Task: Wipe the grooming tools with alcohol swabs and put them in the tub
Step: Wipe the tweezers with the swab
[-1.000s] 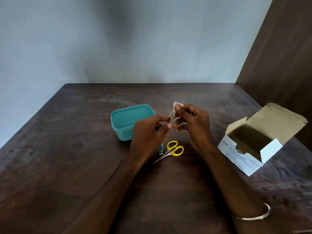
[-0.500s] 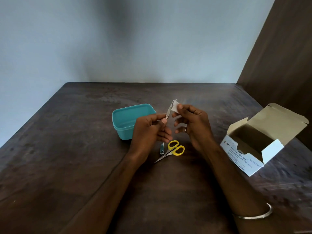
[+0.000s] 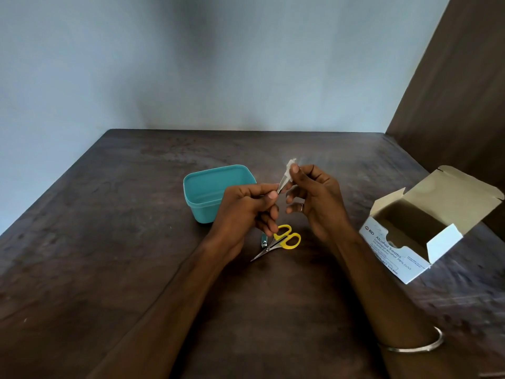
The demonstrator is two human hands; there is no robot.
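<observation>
Head view: dark wooden table (image 3: 136,255) against pale blue wall (image 3: 191,64)

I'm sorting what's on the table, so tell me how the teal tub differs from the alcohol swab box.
The teal tub is plastic with rounded corners; the alcohol swab box is white printed cardboard with square edges. The tub stands left of the hands with no lid on it, while the box sits at the right, its flap folded open and back. The tub is plain; the box carries printed text. Both rest on the dark table and are open on top.
</observation>
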